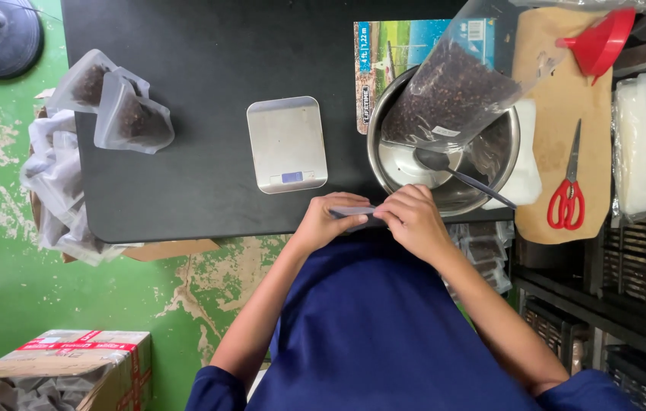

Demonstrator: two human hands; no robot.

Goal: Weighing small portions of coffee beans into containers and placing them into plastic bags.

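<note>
My left hand (330,221) and my right hand (413,221) meet at the near edge of the black table (208,84), both pinching a small translucent pouch (353,213) between the fingertips. Just beyond them stands a steel bowl (509,148) holding a spoon (452,171) and a large clear bag of dark grains (452,95) leaning into it. A flat silver kitchen scale (287,143) lies left of the bowl.
Two filled pouches (121,103) sit at the table's far left, above a heap of empty bags (56,183). Red scissors (569,190) and a red funnel (601,38) lie on a brown board at right. A cardboard box (71,369) stands on the green floor.
</note>
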